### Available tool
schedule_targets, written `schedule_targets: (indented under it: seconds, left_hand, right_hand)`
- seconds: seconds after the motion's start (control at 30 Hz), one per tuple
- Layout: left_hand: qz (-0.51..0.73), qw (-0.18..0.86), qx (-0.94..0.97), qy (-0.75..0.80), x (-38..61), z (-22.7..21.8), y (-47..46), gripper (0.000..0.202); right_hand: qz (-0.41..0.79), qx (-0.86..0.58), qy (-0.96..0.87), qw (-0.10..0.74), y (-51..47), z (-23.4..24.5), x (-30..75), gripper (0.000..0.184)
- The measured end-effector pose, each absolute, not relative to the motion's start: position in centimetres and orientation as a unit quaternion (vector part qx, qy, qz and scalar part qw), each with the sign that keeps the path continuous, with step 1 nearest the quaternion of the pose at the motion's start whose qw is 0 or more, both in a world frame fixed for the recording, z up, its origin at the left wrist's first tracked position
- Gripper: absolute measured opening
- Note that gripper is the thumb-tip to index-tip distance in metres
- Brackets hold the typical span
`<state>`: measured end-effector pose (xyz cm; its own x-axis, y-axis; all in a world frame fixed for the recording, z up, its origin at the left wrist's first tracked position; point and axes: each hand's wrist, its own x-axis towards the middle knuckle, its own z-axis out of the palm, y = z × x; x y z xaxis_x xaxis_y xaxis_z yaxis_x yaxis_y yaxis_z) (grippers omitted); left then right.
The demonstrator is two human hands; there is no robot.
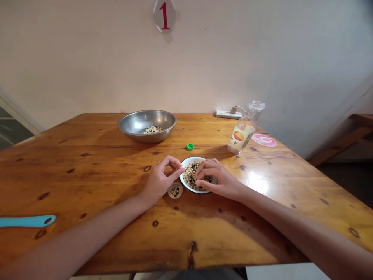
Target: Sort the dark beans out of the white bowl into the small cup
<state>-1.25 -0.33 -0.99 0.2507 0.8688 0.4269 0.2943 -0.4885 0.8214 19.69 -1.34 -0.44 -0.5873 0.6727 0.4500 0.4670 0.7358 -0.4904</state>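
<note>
1. We see two bare hands at a wooden table [87,182]. The arms come in from the bottom of the view, and the picture cuts them off.
2. The left hand [159,181] is at the near edge of a white dish [190,159]. Its thumb and first finger are pinched close together, right by the rim. We cannot tell if they hold a bean, because the fingers hide the tips.
3. The right hand [217,179] is curled over the dish, with its fingers down among the beans [190,175]. The hand is narrow, not wide open. We cannot tell if it holds anything.
4. The dish is between the two hands. It is full of pale beans with some dark ones mixed in. The hands hide part of the dish and part of the beans.
5. A small clear cup [175,190] sits just beside the dish, under the left hand. It has pale and dark beans in it too. We cannot count them, as they are too small.
6. Farther up the table is a steel bowl [147,125] with a few small pale seeds in it. We cannot tell just what kind they are.
7. A green bottle cap [190,146] lies on the table, and a glass bottle [244,130] with a label stands near a pink round sticker [264,140].
8. A blue handle [26,221] lies at the left side, cut off by the edge of the view.
</note>
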Motion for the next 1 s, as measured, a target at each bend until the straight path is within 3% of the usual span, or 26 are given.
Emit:
schedule_targets:
  seconds: [0.2, 0.33, 0.43, 0.6, 1.0]
  left_hand:
    - [0.457, 0.265, 0.768, 0.36, -3.7, -0.2, 0.1, 0.013]
    - [0.226, 0.232, 0.9, 0.292, -5.8, 1.0, 1.1, 0.012]
    - [0.144, 0.201, 0.935, 0.253, -6.2, 1.2, 1.5, 0.011]
    - [0.135, 0.11, 0.945, 0.277, -5.7, 0.7, 1.1, 0.01]
    - [0.138, 0.016, 0.961, 0.24, -5.2, 0.8, 0.1, 0.01]
  right_hand:
    - [0.183, -0.335, -0.862, 0.333, -1.5, -0.4, 19.9, 0.026]
    - [0.184, -0.329, -0.863, 0.337, -1.5, -0.5, 20.0, 0.028]
    - [0.183, -0.326, -0.867, 0.329, -1.4, -0.5, 20.0, 0.028]
    - [0.184, -0.33, -0.867, 0.324, -1.3, -0.4, 20.1, 0.028]
    - [0.176, -0.325, -0.874, 0.315, -1.3, -0.4, 20.1, 0.028]
